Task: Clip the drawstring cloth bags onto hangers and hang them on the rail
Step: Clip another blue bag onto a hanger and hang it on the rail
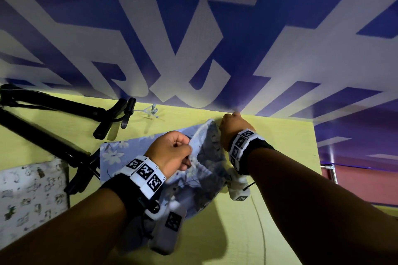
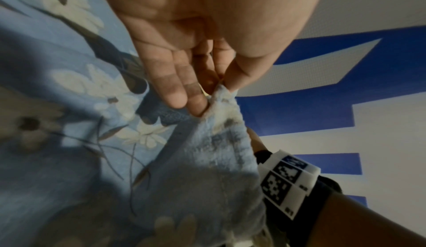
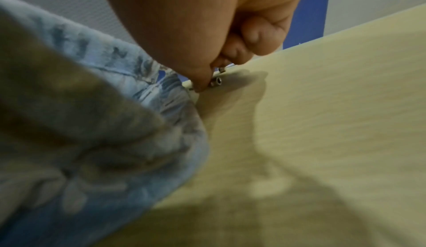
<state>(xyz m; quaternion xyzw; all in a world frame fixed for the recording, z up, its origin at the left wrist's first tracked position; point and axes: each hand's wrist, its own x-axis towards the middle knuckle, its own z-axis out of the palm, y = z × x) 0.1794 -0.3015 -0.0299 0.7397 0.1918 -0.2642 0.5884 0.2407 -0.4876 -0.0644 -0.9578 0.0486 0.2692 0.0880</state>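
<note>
A blue floral drawstring bag (image 1: 116, 153) lies on the yellow table (image 1: 280, 178), its gathered top edge lifted between my hands. My left hand (image 1: 185, 150) pinches that edge between thumb and fingers, seen close in the left wrist view (image 2: 219, 90) against the bag (image 2: 80, 141). My right hand (image 1: 228, 122) is curled at the bag's far corner near the table's back edge. In the right wrist view its fingertips (image 3: 207, 81) squeeze a small metal clip (image 3: 218, 82) right beside the bag (image 3: 115, 123). What the clip is fixed to is hidden.
Black tripod legs (image 1: 64, 109) sprawl across the table's left side. A white printed cloth bag (image 1: 30, 196) lies at the left edge. A small clear plastic piece (image 1: 151, 111) sits at the back. A metal rail (image 1: 329, 170) shows beyond the table's right edge.
</note>
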